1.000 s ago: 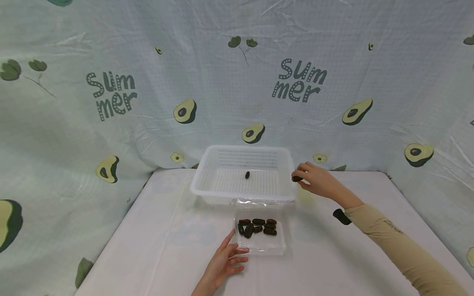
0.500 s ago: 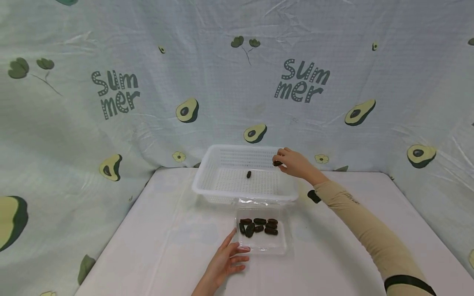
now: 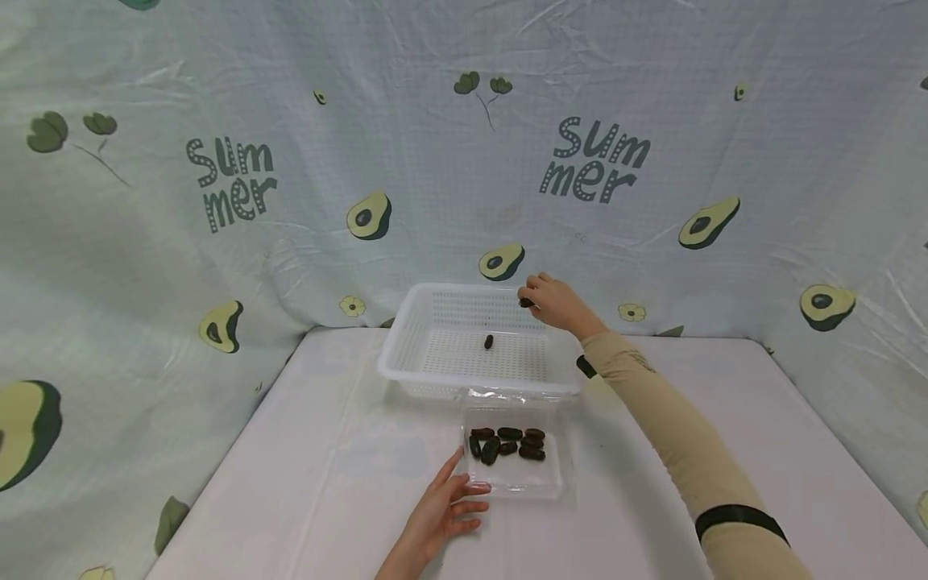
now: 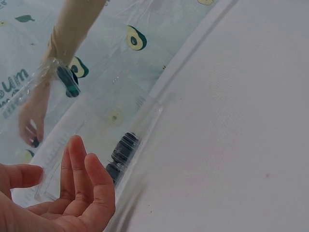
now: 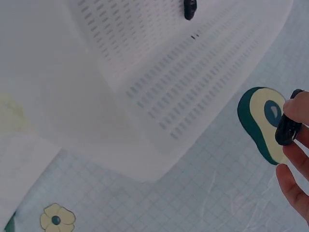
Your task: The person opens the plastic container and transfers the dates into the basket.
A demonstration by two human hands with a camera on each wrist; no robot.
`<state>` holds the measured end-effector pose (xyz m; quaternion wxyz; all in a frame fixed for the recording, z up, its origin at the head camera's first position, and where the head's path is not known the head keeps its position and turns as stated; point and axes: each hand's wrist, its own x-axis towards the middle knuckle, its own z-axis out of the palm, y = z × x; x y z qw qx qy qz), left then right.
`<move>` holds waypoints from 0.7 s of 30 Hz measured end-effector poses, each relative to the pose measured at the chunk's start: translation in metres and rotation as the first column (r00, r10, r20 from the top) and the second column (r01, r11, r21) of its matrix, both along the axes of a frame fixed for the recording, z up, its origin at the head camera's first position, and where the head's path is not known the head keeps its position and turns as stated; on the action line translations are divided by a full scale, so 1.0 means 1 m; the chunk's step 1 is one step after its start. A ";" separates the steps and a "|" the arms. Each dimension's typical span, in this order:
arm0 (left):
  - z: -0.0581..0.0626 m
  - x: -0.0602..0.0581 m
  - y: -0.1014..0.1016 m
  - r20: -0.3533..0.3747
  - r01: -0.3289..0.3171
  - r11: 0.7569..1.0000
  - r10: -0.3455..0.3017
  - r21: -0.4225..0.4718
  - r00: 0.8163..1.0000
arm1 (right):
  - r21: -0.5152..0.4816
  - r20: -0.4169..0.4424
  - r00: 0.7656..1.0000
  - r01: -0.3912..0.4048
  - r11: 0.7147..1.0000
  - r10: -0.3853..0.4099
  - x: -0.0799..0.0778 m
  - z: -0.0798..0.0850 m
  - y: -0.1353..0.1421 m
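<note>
My right hand (image 3: 557, 304) pinches a dark brown date (image 5: 288, 126) between thumb and fingers, above the back right part of a white perforated basket (image 3: 391, 358). On the basket's floor lies another date (image 3: 489, 341). In front of the basket stands a clear plastic box (image 3: 518, 487) with several dates (image 3: 510, 434) inside, mostly toward its back. My left hand (image 3: 440, 515) is at the box's front left corner, its fingers spread and lightly bent along the wall. The left wrist view shows the thumb apart from the fingers (image 4: 99, 179), with the box behind them.
A white cloth covers the table (image 3: 348, 507). A pale sheet printed with avocados (image 3: 501, 262) hangs behind and at both sides. The clear box's raised back edge (image 3: 507, 395) stands close against the basket's front.
My right hand has carried its date from beside the basket's right rim leftward and back, over the basket. The left hand stays at the box. The view has shifted slightly.
</note>
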<state>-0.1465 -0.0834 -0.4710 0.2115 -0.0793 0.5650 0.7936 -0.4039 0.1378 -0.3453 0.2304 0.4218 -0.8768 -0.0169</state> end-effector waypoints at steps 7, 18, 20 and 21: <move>-0.001 -0.001 0.002 0.001 -0.003 1.000 0.003 -0.003 1.000 | 0.023 -0.072 0.997 -0.006 1.000 0.008 -0.011 -0.006 -0.006; 0.001 -0.002 0.006 -0.005 -0.010 1.000 0.010 -0.009 1.000 | 0.061 -0.157 0.987 0.030 0.998 -0.020 -0.013 -0.002 -0.019; 0.002 -0.002 0.006 -0.007 -0.011 1.000 0.011 -0.007 1.000 | 0.044 -0.168 0.986 0.019 0.999 -0.011 -0.012 -0.001 -0.019; 0.002 -0.002 0.006 -0.010 -0.010 1.000 0.010 -0.006 1.000 | 0.037 -0.170 0.985 0.009 0.999 -0.003 -0.012 -0.001 -0.019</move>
